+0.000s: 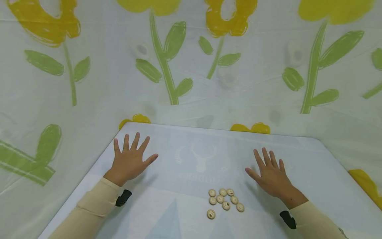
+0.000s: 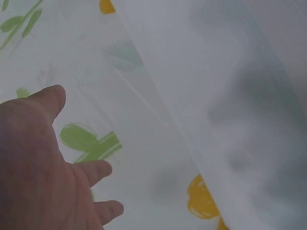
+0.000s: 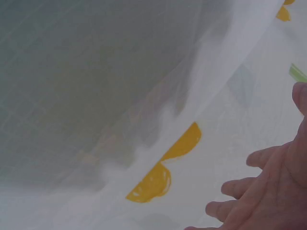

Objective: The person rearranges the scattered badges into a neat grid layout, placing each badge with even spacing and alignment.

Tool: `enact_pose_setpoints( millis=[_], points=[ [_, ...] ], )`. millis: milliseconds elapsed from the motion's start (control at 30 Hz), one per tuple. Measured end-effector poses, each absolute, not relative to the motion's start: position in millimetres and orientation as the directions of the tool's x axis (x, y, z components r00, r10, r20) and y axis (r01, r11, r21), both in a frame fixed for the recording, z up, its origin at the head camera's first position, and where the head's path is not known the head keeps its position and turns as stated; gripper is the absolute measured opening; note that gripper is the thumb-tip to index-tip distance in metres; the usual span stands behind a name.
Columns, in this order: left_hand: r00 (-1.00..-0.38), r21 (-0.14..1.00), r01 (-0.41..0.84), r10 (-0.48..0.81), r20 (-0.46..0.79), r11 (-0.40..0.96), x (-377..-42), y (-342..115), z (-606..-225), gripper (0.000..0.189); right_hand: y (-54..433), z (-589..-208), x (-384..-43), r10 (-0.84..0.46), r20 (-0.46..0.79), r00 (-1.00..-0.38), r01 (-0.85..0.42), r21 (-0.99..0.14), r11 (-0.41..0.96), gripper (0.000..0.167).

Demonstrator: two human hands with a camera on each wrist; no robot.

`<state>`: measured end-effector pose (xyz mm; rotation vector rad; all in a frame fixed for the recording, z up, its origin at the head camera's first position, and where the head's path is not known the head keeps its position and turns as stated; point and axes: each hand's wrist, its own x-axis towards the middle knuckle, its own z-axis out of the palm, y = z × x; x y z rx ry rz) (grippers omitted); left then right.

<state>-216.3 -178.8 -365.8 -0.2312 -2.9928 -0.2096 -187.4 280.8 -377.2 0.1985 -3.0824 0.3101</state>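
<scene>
In the head view, several small round beige buttons (image 1: 220, 199) with dark marks lie on the white table between my hands, nearer the right one. One button (image 1: 211, 214) sits a little apart, closer to the front. My left hand (image 1: 128, 162) is held over the left side of the table, palm down, fingers straight and spread, with nothing in it. Over the right side is my right hand (image 1: 272, 177), also spread and holding nothing. Each wrist view shows part of its own hand, the left (image 2: 48, 167) and the right (image 3: 268, 196), with fingers extended; no buttons appear there.
The white table (image 1: 179, 149) carries a faint printed pattern. Behind it and at its sides hangs a pale curtain (image 1: 113, 83) with yellow flowers and green leaves. Beige sleeves cover both arms, and a black device (image 1: 123, 198) is worn at the left wrist, another (image 1: 288, 219) at the right.
</scene>
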Motion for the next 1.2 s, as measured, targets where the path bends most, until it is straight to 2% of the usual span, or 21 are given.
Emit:
enact_pose_setpoints(
  millis=[200,333,433,500,600,667,767,867,1200],
  points=[
    [-0.976,0.137,0.184,0.164,0.143,0.973,-219,-172,-370,0.086,281,-378,-183,-0.133,0.052,-0.990,-0.141,-0.209,0.968,0.089],
    [-0.959,0.146,0.237,0.207,0.195,0.960,-219,-158,-368,0.076,277,-374,-179,-0.136,0.063,-0.989,-0.147,-0.220,0.964,0.083],
    [-0.908,0.156,0.356,0.302,0.290,0.921,-212,-134,-364,0.060,269,-371,-175,-0.162,0.057,-0.985,-0.171,-0.306,0.936,0.067],
    [-0.860,0.186,0.472,0.403,0.314,0.862,-202,-111,-362,0.045,262,-371,-172,-0.209,0.021,-0.978,-0.200,-0.401,0.894,0.049],
    [-0.771,0.244,0.635,0.584,0.255,0.733,-185,-76,-361,0.029,254,-374,-166,-0.317,-0.076,-0.945,-0.231,-0.534,0.813,0.026],
    [-0.703,0.268,0.709,0.686,0.190,0.653,-174,-58,-364,0.022,250,-376,-162,-0.400,-0.129,-0.907,-0.260,-0.575,0.776,0.019],
    [-0.612,0.248,0.782,0.780,0.130,0.572,-159,-44,-373,0.018,248,-379,-156,-0.490,-0.189,-0.851,-0.295,-0.600,0.743,0.019],
    [-0.562,0.221,0.820,0.818,0.126,0.529,-150,-39,-383,0.018,249,-378,-152,-0.532,-0.227,-0.816,-0.312,-0.601,0.736,0.024],
    [-0.555,0.202,0.824,0.825,0.107,0.529,-147,-33,-402,0.023,253,-381,-150,-0.536,-0.253,-0.806,-0.306,-0.596,0.742,0.029]
  ],
)
